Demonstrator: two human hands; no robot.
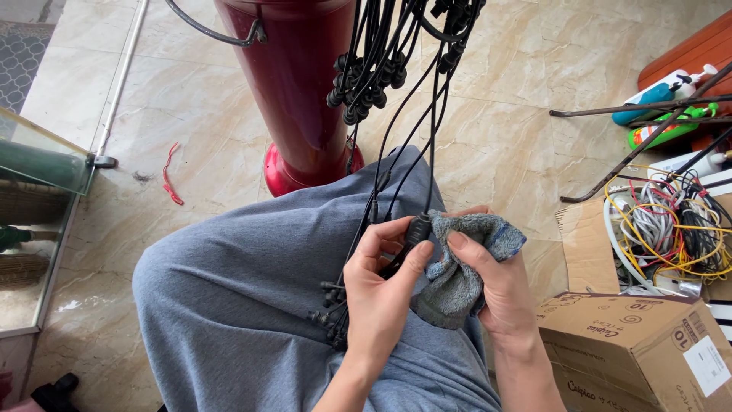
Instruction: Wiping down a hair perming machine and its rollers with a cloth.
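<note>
The left hand (379, 284) is closed in a pinch around a small black socket (417, 229) on one of the black cords (396, 145), thumb on the near side and fingers on the far side. The right hand (496, 286) grips a grey-blue cloth (457, 282), its thumb pressing the cloth against that same socket, so cloth and socket touch. Both hands rest just above the person's lap, over grey trousers (244, 305).

The socket is the landmark. The cord runs up from it and joins a hanging bundle of like cords with a cluster of more black sockets (366, 84) well above it. Below and left of the socket, further sockets on the same string (329, 313) lie on the trousers beside the left wrist. Above and left of the socket stands a dark red cylindrical stand (297, 84) on the marble floor (503, 114). Far left of the socket a thin red string (171, 177) lies on the floor, near a glass-fronted cabinet (38, 164). Right of the socket an open cardboard box holds tangled yellow, white and black wires (671, 229); below right of it sits a closed cardboard box (633, 343). Up and far right are plastic bottles (663, 107), blue and green, crossed by thin metal rods (640, 145).
</note>
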